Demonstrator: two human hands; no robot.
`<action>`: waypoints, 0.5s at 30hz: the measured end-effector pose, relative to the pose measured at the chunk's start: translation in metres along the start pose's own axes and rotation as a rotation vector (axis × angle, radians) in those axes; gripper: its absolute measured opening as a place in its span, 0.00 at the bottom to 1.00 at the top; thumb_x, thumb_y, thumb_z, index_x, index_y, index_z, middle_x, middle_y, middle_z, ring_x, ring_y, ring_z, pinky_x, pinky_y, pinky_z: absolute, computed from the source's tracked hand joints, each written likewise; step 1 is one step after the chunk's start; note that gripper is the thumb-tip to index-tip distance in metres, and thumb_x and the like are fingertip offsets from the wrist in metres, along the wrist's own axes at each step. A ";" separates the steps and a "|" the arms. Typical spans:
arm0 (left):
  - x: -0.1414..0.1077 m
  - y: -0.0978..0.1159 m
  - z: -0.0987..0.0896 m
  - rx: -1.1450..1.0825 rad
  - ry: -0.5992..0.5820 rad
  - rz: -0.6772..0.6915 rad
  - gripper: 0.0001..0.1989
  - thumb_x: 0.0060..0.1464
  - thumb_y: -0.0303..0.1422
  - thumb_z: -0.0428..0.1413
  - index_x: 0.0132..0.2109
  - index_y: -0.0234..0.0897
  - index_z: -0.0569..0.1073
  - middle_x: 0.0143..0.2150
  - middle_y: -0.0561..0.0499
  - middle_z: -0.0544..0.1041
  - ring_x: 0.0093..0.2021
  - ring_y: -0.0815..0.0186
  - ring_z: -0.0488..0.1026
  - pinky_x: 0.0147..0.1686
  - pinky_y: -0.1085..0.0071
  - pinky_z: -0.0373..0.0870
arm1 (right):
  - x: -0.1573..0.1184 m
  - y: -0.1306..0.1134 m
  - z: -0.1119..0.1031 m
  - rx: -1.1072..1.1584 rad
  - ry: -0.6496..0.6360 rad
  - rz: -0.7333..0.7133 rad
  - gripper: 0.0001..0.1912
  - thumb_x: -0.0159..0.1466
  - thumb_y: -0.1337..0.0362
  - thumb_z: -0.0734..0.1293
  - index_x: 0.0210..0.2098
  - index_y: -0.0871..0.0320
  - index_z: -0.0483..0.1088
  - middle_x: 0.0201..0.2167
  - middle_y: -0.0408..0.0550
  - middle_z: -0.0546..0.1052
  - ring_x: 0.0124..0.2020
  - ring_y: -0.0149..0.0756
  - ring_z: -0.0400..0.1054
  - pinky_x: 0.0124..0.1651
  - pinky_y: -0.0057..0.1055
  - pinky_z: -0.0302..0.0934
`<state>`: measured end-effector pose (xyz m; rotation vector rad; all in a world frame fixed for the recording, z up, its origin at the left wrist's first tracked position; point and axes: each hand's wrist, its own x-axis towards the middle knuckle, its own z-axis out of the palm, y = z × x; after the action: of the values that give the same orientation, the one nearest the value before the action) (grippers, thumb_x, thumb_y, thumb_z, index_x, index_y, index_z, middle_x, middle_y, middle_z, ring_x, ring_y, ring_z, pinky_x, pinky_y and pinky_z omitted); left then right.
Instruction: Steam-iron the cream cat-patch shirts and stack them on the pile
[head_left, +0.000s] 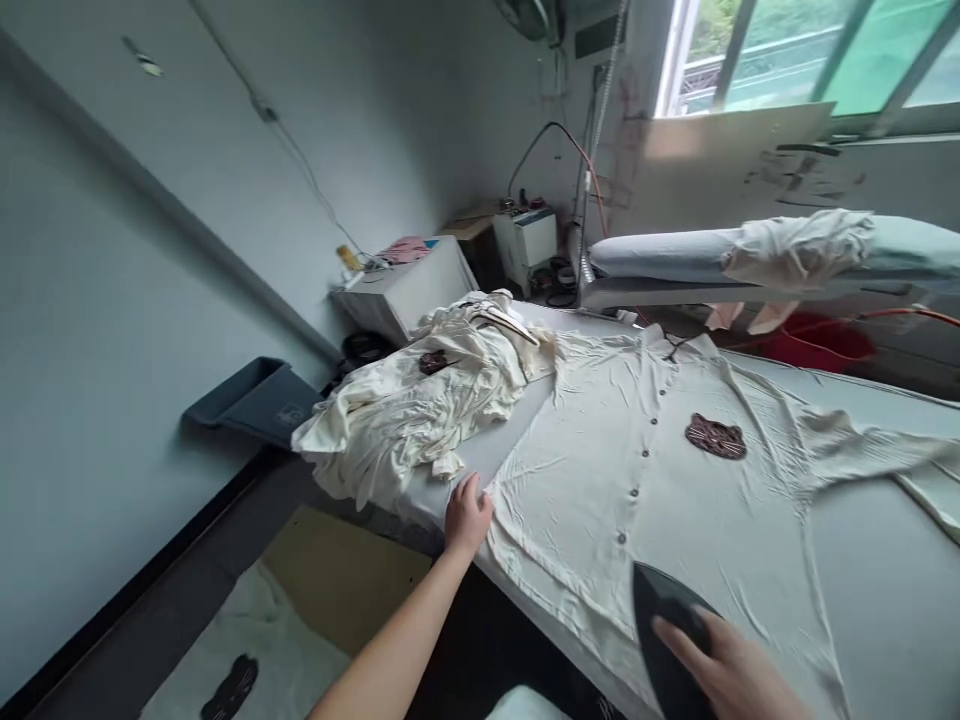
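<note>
A cream button-up shirt lies spread on the ironing table, its front facing up, with a row of dark buttons and a brown cat-face patch. My right hand is closed around a dark iron, whose pointed tip rests over the lower front of the shirt near the button line. At the table's near edge, my left hand touches down beside the shirt's hem corner, thumb apart from the bent fingers. Nothing shows in its grasp.
Crumpled cream garments are heaped on the table's left end. Behind stands a padded pressing arm with cloth draped over it, above a red basin. A grey bin is at left. Pale cloth with a dark patch lies below.
</note>
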<state>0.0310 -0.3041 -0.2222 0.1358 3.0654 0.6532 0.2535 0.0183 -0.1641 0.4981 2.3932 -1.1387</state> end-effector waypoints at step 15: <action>0.054 -0.027 -0.032 -0.091 -0.456 -0.182 0.07 0.55 0.34 0.58 0.34 0.36 0.77 0.34 0.52 0.77 0.34 0.67 0.70 0.33 0.72 0.56 | 0.111 -0.189 0.103 -0.150 -0.174 -0.020 0.17 0.64 0.52 0.59 0.39 0.57 0.72 0.39 0.52 0.79 0.42 0.46 0.74 0.42 0.35 0.63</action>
<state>-0.0256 -0.3371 -0.2028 0.0029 2.5707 0.6445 0.0916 -0.1612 -0.1609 0.3128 2.3140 -0.9595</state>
